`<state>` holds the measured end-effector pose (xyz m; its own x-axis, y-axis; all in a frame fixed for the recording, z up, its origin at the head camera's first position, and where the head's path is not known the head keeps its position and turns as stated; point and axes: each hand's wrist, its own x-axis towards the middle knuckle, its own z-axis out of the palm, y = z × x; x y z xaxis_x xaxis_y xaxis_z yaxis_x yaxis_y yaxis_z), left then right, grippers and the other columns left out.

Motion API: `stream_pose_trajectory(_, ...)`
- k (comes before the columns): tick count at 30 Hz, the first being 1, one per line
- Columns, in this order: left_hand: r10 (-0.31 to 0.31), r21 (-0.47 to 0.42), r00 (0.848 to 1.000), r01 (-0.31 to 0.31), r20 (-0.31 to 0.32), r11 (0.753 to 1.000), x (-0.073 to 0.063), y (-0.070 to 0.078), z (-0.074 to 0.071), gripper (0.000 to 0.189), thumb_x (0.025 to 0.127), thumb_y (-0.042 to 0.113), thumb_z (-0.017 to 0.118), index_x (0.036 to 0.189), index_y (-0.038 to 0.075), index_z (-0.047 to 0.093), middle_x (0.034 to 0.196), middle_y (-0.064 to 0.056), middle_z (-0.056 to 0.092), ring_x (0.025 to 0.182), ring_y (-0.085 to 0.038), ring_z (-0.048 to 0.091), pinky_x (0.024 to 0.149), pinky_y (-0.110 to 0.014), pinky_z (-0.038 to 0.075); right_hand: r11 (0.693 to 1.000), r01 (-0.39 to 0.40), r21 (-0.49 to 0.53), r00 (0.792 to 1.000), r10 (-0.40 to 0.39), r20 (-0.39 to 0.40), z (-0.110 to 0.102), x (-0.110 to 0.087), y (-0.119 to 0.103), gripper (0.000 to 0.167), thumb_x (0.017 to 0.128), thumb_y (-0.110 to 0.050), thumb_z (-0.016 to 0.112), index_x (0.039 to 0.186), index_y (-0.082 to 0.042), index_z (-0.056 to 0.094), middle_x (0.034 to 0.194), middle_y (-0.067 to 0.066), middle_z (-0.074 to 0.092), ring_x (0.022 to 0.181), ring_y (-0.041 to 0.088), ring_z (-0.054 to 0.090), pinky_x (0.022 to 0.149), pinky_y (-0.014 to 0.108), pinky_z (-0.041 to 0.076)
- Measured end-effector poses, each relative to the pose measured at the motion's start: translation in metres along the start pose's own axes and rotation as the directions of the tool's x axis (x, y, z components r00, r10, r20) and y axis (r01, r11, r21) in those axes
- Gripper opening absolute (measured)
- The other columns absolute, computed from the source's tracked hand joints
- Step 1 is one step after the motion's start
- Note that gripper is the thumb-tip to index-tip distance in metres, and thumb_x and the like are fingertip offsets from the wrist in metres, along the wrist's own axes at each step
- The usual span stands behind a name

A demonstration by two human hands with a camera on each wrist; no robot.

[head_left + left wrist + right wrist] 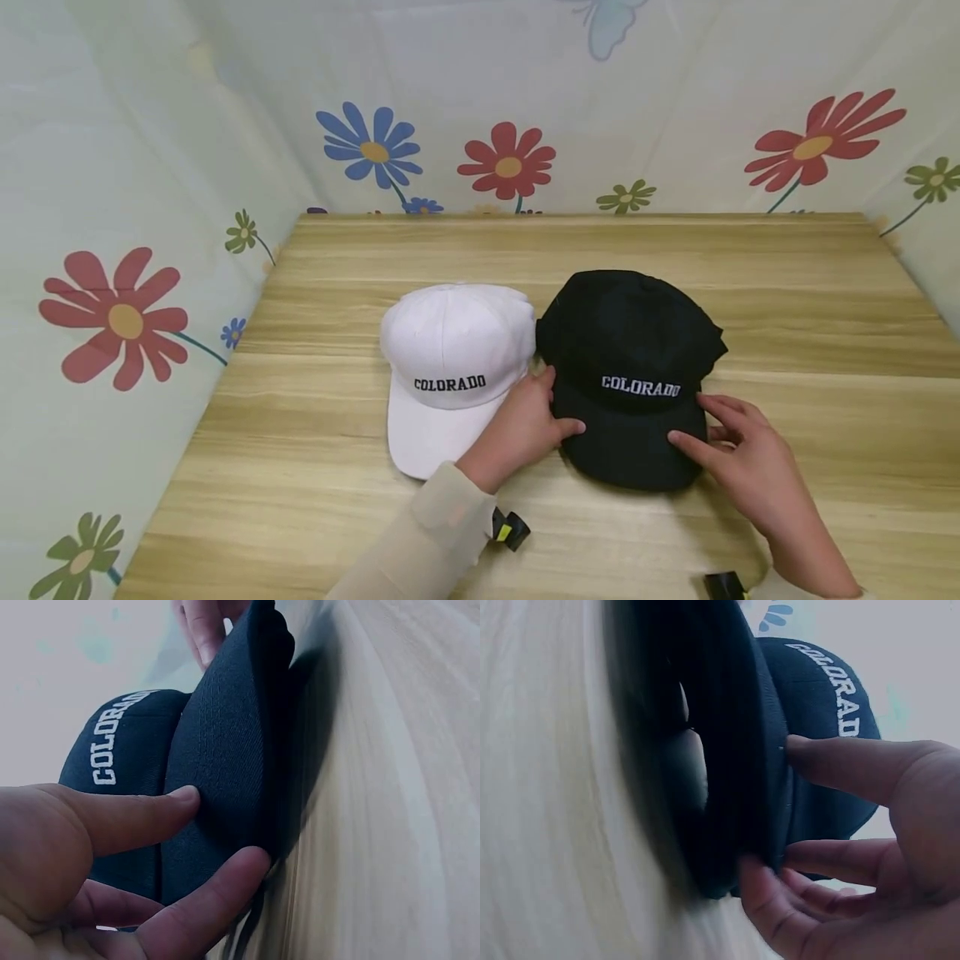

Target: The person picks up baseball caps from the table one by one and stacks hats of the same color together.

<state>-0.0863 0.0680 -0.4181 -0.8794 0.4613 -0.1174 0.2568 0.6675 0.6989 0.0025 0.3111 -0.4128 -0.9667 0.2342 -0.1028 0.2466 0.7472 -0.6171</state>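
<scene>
A black baseball cap [637, 333] with white COLORADO lettering sits on the wooden table, its brim towards me. My left hand [522, 423] pinches the left edge of the brim, thumb on top. At the right edge of the brim, my right hand [753, 462] does the same; in the right wrist view its thumb [840, 761] lies on the upper side and a fingertip is at the edge. Both wrist views show the brim raised a little off the table. A white baseball cap [450, 333] with black COLORADO lettering lies close by on the left, partly behind my left hand.
The wooden table [300, 400] carries both caps side by side, nearly touching. Behind it and along its sides hangs a pale curtain [660, 108] printed with flowers. Black wrist devices [512, 531] are strapped near both sleeves.
</scene>
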Motion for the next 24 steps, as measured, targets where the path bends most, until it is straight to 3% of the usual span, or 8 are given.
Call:
stream_pose_trajectory(5,-0.023,0.027,1.0,0.023,0.009,0.999,-0.0018,0.0015,0.0002,0.079,0.083,0.03,0.076,0.144,-0.005,0.039,0.138,-0.02,0.053,0.131,-0.027,0.048,0.108,-0.034,0.04,0.996,0.036,-0.086,0.999,-0.034,0.03,0.0003,0.001,-0.0014,0.081,0.084,-0.054,0.069,0.137,0.005,0.05,0.134,0.023,0.046,0.103,0.033,0.059,0.072,0.031,0.048)
stream_pose_trajectory(8,-0.048,0.018,0.999,0.048,0.017,0.999,-0.0035,0.0027,0.002,0.08,0.084,0.03,0.075,0.146,-0.004,0.037,0.144,-0.021,0.045,0.135,-0.025,0.042,0.11,-0.033,0.038,0.993,0.059,-0.104,0.997,-0.054,0.046,0.0018,0.0006,-0.0003,0.081,0.086,-0.051,0.067,0.137,0.008,0.047,0.134,0.026,0.045,0.101,0.035,0.06,0.072,0.035,0.049)
stream_pose_trajectory(15,-0.054,0.043,0.998,0.053,0.015,0.998,-0.0051,0.0022,0.0041,0.08,0.086,0.031,0.073,0.147,-0.003,0.035,0.14,-0.02,0.048,0.131,-0.024,0.046,0.108,-0.031,0.04,0.991,0.1,-0.086,0.995,-0.099,0.017,0.006,-0.0026,0.0019,0.073,0.088,-0.04,0.07,0.137,0.009,0.047,0.132,0.025,0.045,0.096,0.035,0.064,0.065,0.021,0.047)
stream_pose_trajectory(24,0.002,0.115,1.0,-0.003,0.006,0.993,-0.0086,0.0037,0.0038,0.078,0.088,0.031,0.072,0.145,-0.007,0.036,0.131,-0.02,0.053,0.122,-0.023,0.051,0.103,-0.029,0.043,0.989,0.111,-0.095,0.993,-0.113,-0.02,0.0072,-0.0051,0.0023,0.07,0.088,-0.043,0.068,0.135,0.007,0.051,0.131,0.024,0.048,0.096,0.035,0.065,0.065,0.023,0.051)
